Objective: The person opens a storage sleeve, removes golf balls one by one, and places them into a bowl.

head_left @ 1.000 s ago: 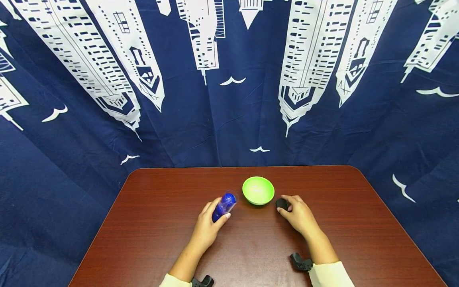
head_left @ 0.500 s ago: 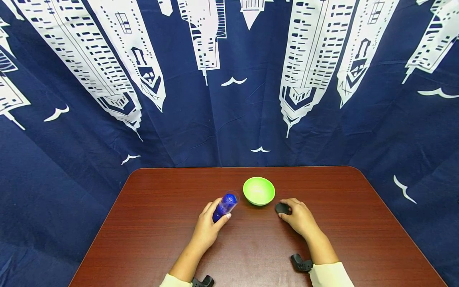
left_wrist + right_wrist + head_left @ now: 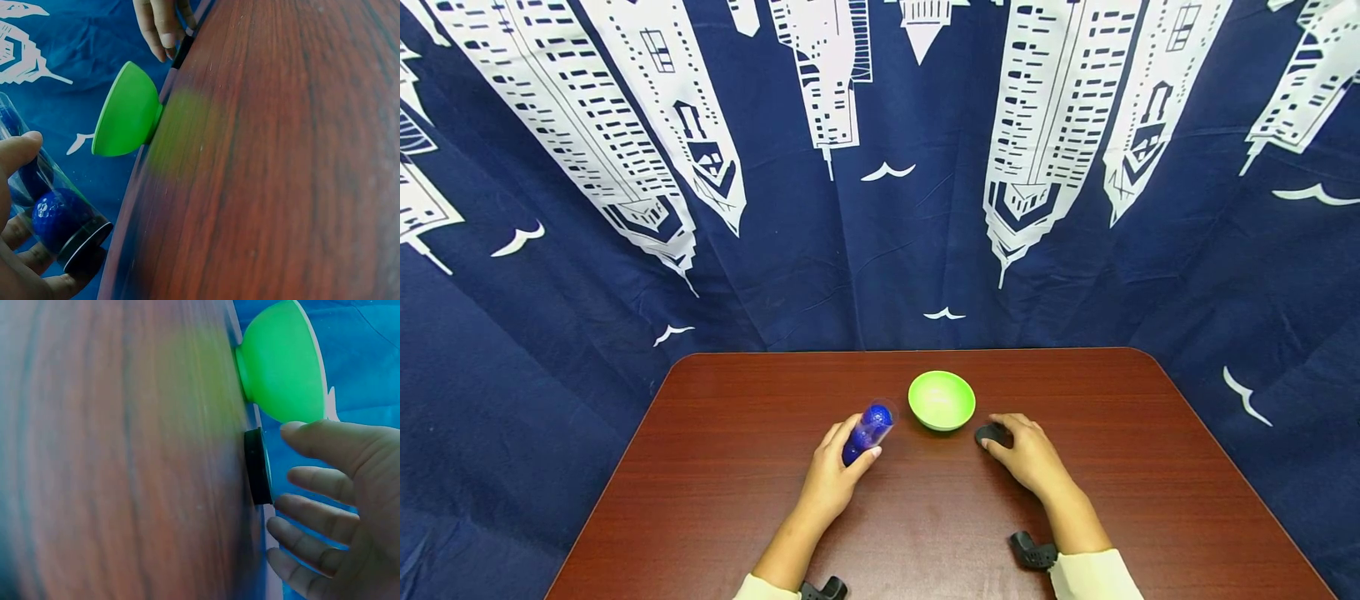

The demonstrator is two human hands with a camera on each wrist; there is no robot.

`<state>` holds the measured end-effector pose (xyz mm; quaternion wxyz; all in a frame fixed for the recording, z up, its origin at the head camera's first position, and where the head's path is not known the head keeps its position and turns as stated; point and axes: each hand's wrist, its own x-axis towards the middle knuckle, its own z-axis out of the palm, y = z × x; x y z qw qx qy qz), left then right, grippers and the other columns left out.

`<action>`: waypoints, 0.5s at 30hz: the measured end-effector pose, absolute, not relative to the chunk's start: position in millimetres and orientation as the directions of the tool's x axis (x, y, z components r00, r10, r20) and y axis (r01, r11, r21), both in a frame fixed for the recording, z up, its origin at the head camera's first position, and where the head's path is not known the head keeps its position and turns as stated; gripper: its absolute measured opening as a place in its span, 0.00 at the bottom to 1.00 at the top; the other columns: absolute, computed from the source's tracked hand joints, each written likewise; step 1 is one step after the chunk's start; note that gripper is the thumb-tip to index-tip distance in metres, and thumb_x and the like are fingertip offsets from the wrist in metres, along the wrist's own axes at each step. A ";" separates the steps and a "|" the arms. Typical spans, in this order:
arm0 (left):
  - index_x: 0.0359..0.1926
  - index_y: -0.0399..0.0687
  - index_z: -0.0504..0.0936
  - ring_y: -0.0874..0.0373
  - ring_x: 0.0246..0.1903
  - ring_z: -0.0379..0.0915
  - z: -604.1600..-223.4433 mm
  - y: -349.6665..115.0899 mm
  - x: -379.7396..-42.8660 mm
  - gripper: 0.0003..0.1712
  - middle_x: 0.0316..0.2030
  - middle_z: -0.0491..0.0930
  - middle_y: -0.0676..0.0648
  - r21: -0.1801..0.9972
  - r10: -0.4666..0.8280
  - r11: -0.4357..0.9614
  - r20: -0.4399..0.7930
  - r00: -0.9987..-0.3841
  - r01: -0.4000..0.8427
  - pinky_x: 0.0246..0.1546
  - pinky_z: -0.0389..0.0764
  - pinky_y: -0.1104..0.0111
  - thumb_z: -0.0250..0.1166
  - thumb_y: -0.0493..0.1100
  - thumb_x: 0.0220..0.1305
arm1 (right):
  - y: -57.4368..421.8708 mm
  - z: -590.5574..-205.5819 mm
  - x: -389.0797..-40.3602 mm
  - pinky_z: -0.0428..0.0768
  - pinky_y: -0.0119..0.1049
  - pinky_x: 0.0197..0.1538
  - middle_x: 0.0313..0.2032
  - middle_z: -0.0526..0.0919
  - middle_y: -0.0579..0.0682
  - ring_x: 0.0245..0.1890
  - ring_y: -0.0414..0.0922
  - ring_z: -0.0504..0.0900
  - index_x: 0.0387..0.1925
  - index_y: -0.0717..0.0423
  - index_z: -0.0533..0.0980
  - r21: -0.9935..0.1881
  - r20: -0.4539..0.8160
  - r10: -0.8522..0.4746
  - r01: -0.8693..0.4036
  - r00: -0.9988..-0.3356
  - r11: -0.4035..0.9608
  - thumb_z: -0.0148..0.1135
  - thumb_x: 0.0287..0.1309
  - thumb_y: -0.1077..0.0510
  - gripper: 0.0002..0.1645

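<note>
My left hand (image 3: 833, 477) grips a clear tube (image 3: 872, 430) holding blue dimpled balls like golf balls. The tube leans over the table, its uncovered mouth up and away; a black cap (image 3: 86, 245) closes its lower end in the left wrist view. A round black lid (image 3: 256, 466) lies flat on the table to the right of the green bowl (image 3: 941, 402). Over the lid, my right hand (image 3: 1028, 457) has its fingers spread and relaxed; the right wrist view shows them just apart from it. In the head view the fingers partly cover the lid.
The bowl stands upright near the table's far edge, between the two hands, with nothing seen inside. Behind the brown table (image 3: 730, 433) hangs a blue cloth (image 3: 880, 250) with white buildings. Black wrist mounts (image 3: 1032, 552) sit on both forearms.
The right hand has lowered the black lid to the table, slightly nearer to me, and let go of it. The left hand and its tube have hardly moved.
</note>
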<state>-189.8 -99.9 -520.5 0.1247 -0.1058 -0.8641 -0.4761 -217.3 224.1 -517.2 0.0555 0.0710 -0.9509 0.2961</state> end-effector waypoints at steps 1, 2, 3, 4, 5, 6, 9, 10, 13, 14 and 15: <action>0.65 0.58 0.75 0.51 0.51 0.79 -520.5 -100.0 -189.7 0.30 0.55 0.81 0.47 0.796 0.064 0.525 0.316 -0.947 0.301 0.51 0.79 0.53 0.71 0.50 0.63 | 224.1 -515.8 -216.8 0.71 0.63 0.65 0.61 0.77 0.65 0.64 0.66 0.73 0.63 0.62 0.75 -0.559 0.150 -0.095 -0.164 -0.984 0.813 0.68 0.63 0.53 0.30; 0.65 0.58 0.75 0.51 0.51 0.79 -520.6 -100.0 -189.6 0.30 0.55 0.81 0.47 0.796 0.064 0.525 0.316 -0.947 0.301 0.52 0.79 0.53 0.71 0.50 0.63 | 224.0 -514.2 -216.3 0.71 0.64 0.65 0.61 0.76 0.65 0.64 0.66 0.72 0.63 0.62 0.75 -0.564 0.157 -0.089 -0.163 -0.984 0.809 0.67 0.64 0.53 0.29; 0.65 0.59 0.75 0.51 0.51 0.79 -520.8 -100.1 -189.7 0.30 0.55 0.81 0.47 0.796 0.064 0.525 0.315 -0.947 0.301 0.52 0.79 0.53 0.71 0.51 0.63 | 223.9 -512.6 -216.0 0.70 0.64 0.65 0.61 0.76 0.65 0.64 0.66 0.72 0.63 0.63 0.75 -0.568 0.166 -0.083 -0.164 -0.983 0.807 0.67 0.65 0.53 0.29; 0.65 0.59 0.75 0.51 0.51 0.79 -521.0 -100.2 -189.5 0.30 0.55 0.81 0.47 0.797 0.064 0.525 0.314 -0.947 0.299 0.52 0.79 0.53 0.72 0.51 0.63 | 223.8 -510.9 -215.8 0.70 0.65 0.65 0.61 0.76 0.65 0.64 0.66 0.72 0.62 0.63 0.75 -0.572 0.175 -0.076 -0.164 -0.982 0.804 0.66 0.65 0.53 0.28; 0.65 0.59 0.76 0.52 0.51 0.79 -521.0 -100.3 -189.3 0.30 0.55 0.81 0.48 0.797 0.064 0.525 0.312 -0.948 0.298 0.52 0.79 0.53 0.72 0.51 0.63 | 223.7 -509.2 -215.7 0.70 0.65 0.65 0.61 0.76 0.64 0.64 0.66 0.72 0.62 0.63 0.76 -0.580 0.186 -0.068 -0.166 -0.980 0.798 0.66 0.65 0.54 0.27; 0.65 0.59 0.76 0.52 0.51 0.79 -521.0 -100.4 -189.1 0.30 0.54 0.81 0.48 0.799 0.064 0.523 0.311 -0.948 0.297 0.52 0.79 0.53 0.72 0.51 0.63 | 223.5 -507.4 -215.6 0.70 0.65 0.66 0.61 0.76 0.64 0.64 0.66 0.72 0.62 0.63 0.76 -0.587 0.196 -0.062 -0.168 -0.979 0.792 0.65 0.66 0.54 0.27; 0.65 0.60 0.76 0.52 0.51 0.79 -520.5 -100.8 -188.7 0.30 0.54 0.81 0.48 0.804 0.065 0.518 0.305 -0.950 0.293 0.52 0.79 0.54 0.72 0.51 0.62 | 223.1 -502.4 -215.6 0.70 0.64 0.66 0.61 0.76 0.62 0.65 0.65 0.72 0.61 0.61 0.77 -0.602 0.228 -0.047 -0.179 -0.973 0.778 0.64 0.67 0.54 0.25; 0.64 0.61 0.76 0.53 0.51 0.79 -520.0 -100.9 -188.5 0.30 0.54 0.81 0.49 0.806 0.065 0.514 0.303 -0.951 0.292 0.52 0.79 0.54 0.72 0.51 0.62 | 222.7 -500.4 -215.3 0.70 0.64 0.66 0.62 0.76 0.62 0.65 0.65 0.73 0.62 0.60 0.77 -0.607 0.238 -0.042 -0.182 -0.970 0.773 0.64 0.67 0.53 0.25; 0.64 0.61 0.76 0.52 0.51 0.79 -518.5 -101.0 -188.3 0.30 0.54 0.81 0.49 0.811 0.063 0.507 0.305 -0.950 0.294 0.52 0.79 0.54 0.73 0.51 0.62 | 221.4 -493.7 -213.3 0.71 0.64 0.65 0.61 0.76 0.61 0.64 0.64 0.74 0.62 0.58 0.77 -0.619 0.282 -0.030 -0.206 -0.959 0.757 0.64 0.68 0.53 0.24; 0.64 0.61 0.76 0.52 0.51 0.79 -518.0 -100.9 -188.4 0.30 0.54 0.81 0.49 0.811 0.061 0.504 0.307 -0.950 0.295 0.52 0.79 0.54 0.73 0.51 0.61 | 220.4 -491.0 -212.4 0.72 0.63 0.64 0.60 0.77 0.60 0.63 0.63 0.76 0.61 0.57 0.77 -0.624 0.303 -0.027 -0.220 -0.953 0.750 0.64 0.68 0.52 0.24; 0.64 0.61 0.77 0.52 0.52 0.79 -517.4 -100.8 -188.4 0.30 0.54 0.81 0.49 0.811 0.058 0.504 0.312 -0.948 0.298 0.52 0.79 0.53 0.73 0.51 0.61 | 219.4 -488.3 -211.3 0.73 0.62 0.63 0.60 0.77 0.59 0.62 0.62 0.77 0.61 0.57 0.77 -0.628 0.323 -0.024 -0.234 -0.946 0.743 0.64 0.68 0.52 0.24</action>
